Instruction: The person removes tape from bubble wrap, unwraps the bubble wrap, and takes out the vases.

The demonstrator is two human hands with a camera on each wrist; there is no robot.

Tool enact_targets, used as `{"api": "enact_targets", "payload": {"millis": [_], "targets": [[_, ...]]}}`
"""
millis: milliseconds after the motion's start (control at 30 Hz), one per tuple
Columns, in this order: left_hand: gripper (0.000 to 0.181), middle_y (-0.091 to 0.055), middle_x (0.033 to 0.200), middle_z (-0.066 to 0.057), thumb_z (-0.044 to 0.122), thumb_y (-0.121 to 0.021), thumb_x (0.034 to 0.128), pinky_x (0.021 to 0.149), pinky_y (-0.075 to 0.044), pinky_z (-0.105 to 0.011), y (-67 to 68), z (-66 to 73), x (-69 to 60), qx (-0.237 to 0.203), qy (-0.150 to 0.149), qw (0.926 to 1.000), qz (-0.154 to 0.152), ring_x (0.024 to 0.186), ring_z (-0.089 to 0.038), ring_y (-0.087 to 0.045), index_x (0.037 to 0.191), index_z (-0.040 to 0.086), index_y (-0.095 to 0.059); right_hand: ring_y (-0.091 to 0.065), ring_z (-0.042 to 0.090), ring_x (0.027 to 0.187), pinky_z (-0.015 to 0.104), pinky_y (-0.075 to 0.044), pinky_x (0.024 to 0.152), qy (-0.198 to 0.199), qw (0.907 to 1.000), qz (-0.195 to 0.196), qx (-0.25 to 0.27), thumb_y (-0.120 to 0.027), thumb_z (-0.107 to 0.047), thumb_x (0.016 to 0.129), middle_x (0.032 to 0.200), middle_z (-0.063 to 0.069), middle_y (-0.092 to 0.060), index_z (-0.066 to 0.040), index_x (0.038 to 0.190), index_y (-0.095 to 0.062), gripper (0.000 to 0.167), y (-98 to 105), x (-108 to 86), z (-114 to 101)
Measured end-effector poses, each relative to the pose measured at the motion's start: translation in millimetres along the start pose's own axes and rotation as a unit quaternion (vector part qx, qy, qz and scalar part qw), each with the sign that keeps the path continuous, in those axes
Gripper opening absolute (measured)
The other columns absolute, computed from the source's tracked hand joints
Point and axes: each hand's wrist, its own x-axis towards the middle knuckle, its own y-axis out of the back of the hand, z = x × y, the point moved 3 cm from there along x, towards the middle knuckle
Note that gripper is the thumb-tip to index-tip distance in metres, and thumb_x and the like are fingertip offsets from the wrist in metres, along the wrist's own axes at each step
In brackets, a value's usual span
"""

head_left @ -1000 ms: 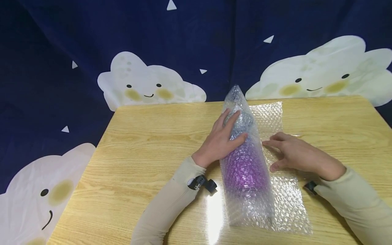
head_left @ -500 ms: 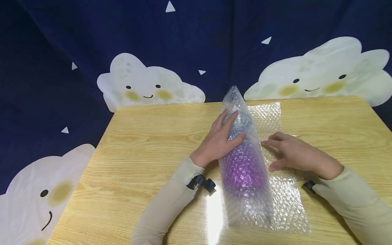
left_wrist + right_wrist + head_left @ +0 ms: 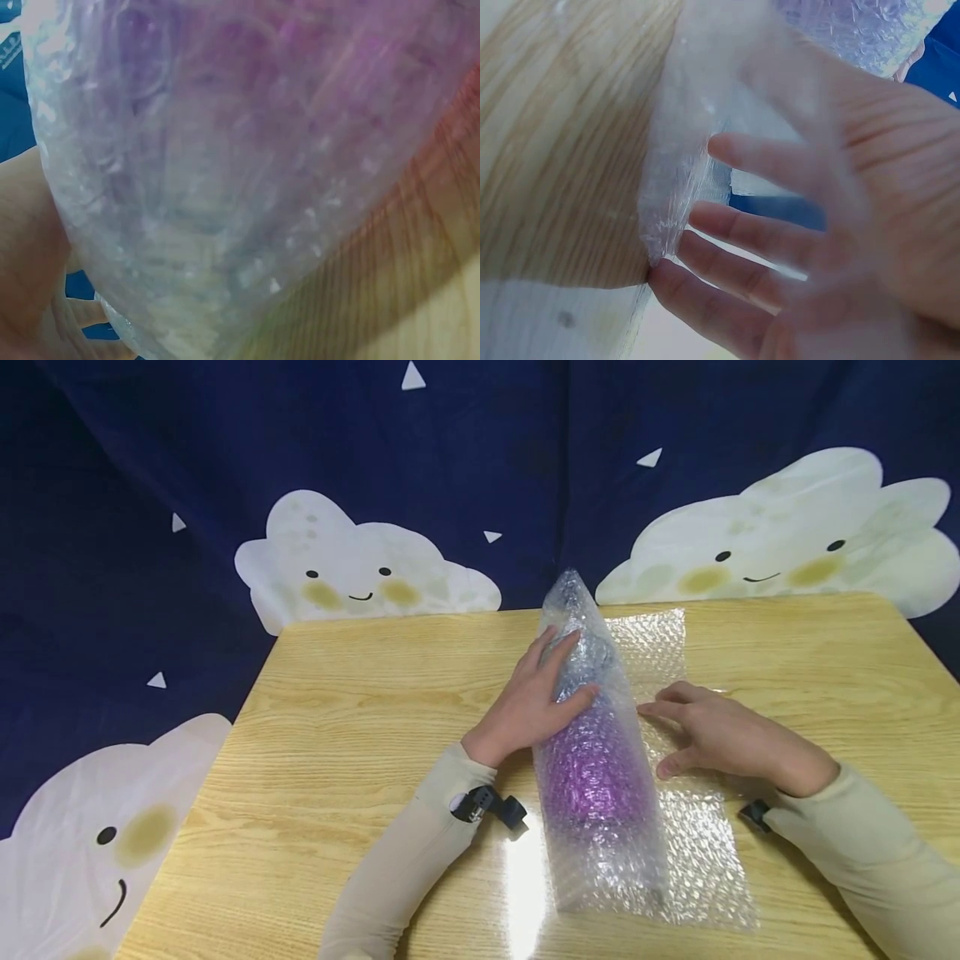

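Observation:
A long bundle in clear bubble wrap lies lengthwise on the table, peaked at its far end. Purple and bluish colour shows through, but the wrapped item's kind is hidden. My left hand rests on its upper left part, fingers spread. Beyond the bundle's right side extends a flat flap of bubble wrap. Over that flap is my right hand, thumb and fingers apart. In the right wrist view its fingertips meet the blurred film. The purple bundle fills most of the left wrist view.
The wooden table carries the bundle and reaches back to a dark blue curtain printed with clouds. The bundle's tip lies over the table's back edge. Black wrist cameras sit on both sleeves.
The head view has shifted very slightly, so everything sits a little further left. Both hands and the wrapped bundle keep the same pose.

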Motion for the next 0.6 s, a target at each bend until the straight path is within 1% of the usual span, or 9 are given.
{"api": "enact_targets", "payload": {"millis": [267, 467, 600], "targets": [[0.077, -0.005, 0.178, -0.005, 0.057, -0.052, 0.1011, 0.127, -0.028, -0.061, 0.7, 0.7, -0.4, -0.017, 0.004, 0.9998, -0.001, 0.165, -0.028, -0.011, 0.167, 0.031, -0.019, -0.064, 0.040, 0.117, 0.061, -0.056, 0.096, 0.000, 1.0000, 0.002, 0.004, -0.087, -0.052, 0.071, 0.136, 0.023, -0.061, -0.005, 0.141, -0.062, 0.088, 0.4, -0.5, 0.1], [0.076, -0.001, 0.178, -0.003, 0.061, -0.047, 0.1023, 0.127, -0.027, -0.062, 1.6, 2.0, -0.8, -0.022, 0.017, 0.9996, -0.005, 0.165, -0.027, -0.009, 0.166, 0.034, -0.018, -0.064, 0.042, 0.117, 0.062, -0.056, 0.097, -0.001, 1.0000, 0.001, 0.004, -0.087, -0.052, 0.070, 0.137, 0.024, -0.060, -0.005, 0.141, -0.062, 0.089, 0.4, -0.5, 0.2], [0.074, 0.000, 0.178, -0.003, 0.061, -0.046, 0.1032, 0.127, -0.027, -0.064, 2.1, 3.0, -0.7, -0.020, 0.018, 0.9996, -0.006, 0.165, -0.027, -0.008, 0.166, 0.036, -0.017, -0.064, 0.042, 0.116, 0.063, -0.055, 0.096, -0.003, 1.0000, 0.000, 0.006, -0.086, -0.053, 0.069, 0.137, 0.025, -0.060, -0.005, 0.142, -0.062, 0.090, 0.4, -0.9, 0.3]]}}
